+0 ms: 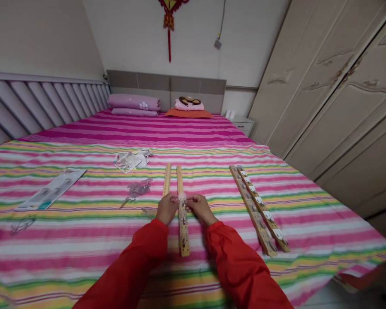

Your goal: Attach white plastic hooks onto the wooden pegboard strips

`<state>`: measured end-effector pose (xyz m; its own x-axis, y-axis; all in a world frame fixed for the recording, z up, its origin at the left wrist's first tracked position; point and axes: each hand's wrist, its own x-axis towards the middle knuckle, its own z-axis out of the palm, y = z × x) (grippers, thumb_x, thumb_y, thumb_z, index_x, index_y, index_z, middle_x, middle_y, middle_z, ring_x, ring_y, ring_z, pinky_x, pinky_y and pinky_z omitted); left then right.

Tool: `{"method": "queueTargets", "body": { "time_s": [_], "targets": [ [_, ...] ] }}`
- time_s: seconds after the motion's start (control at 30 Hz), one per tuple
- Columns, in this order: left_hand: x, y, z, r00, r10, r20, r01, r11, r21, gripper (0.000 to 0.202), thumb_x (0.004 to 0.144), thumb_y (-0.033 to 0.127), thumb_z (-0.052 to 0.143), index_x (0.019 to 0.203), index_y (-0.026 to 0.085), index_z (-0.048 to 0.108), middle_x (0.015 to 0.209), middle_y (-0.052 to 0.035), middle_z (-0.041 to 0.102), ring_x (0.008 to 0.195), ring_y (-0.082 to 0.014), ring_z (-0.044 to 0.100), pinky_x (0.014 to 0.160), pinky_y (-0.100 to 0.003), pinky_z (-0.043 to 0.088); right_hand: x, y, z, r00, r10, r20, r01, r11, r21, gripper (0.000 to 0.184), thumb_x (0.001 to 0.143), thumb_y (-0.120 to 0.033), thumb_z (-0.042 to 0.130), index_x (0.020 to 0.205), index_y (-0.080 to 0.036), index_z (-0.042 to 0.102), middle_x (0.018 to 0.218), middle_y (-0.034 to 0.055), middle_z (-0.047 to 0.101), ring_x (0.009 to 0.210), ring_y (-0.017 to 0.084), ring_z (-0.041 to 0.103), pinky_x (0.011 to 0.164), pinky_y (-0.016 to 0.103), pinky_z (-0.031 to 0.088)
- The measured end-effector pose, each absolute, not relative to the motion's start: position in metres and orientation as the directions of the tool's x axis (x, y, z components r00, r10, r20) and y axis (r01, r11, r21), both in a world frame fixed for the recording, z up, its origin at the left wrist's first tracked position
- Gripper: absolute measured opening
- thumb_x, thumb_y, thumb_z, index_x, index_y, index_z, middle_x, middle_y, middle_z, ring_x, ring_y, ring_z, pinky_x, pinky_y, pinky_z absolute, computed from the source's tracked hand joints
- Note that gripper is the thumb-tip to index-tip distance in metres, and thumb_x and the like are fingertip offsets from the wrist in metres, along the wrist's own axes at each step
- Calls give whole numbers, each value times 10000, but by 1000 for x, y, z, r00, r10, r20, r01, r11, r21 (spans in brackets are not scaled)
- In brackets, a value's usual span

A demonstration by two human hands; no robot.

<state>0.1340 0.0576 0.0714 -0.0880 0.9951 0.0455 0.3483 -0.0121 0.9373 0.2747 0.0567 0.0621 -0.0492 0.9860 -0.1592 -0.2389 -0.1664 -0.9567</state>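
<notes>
Hands meet over a perforated wooden strip (182, 223) lying on the striped bedspread (83, 240): left hand (167, 209) and right hand (200, 208) both pinch a small clear hook (182, 197) right on it. A second strip (166, 180) lies just beside. Risk: soft bedding gives under pressure, so the strip could shift and the hook seat crooked. Right, two strips with white hooks fitted (260, 210). Left, loose clear hooks (138, 189); farther back, opened packets (130, 159), contents unclear.
</notes>
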Motion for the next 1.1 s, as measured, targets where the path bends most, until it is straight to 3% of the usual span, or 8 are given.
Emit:
{"method": "queueTargets", "body": {
  "time_s": [0.53,0.87,1.1],
  "targets": [
    [139,54,79,-108,993,57,602,19,798,147,668,68,552,764,166,605,561,42,549,565,-117,546,568,-212,388,269,56,51,23,992,-122,-242,-113,-964,279,483,-239,730,728,-171,613,440,-94,508,368,86,457,381,214,344],
    [138,49,72,-9,988,152,621,-114,775,299,706,78,520,964,141,658,623,8,601,580,-131,543,589,-229,402,271,59,45,-8,994,-108,-196,-107,-975,256,504,-235,711,732,-174,612,449,-95,497,374,82,432,394,216,332],
    [136,46,69,126,961,246,689,-263,675,226,785,193,477,789,164,701,648,-40,563,656,-176,543,654,-275,414,273,58,34,-42,999,18,-126,13,-992,519,598,-275,687,1100,-154,641,509,-95,465,444,82,404,470,228,361]
  ]
}}
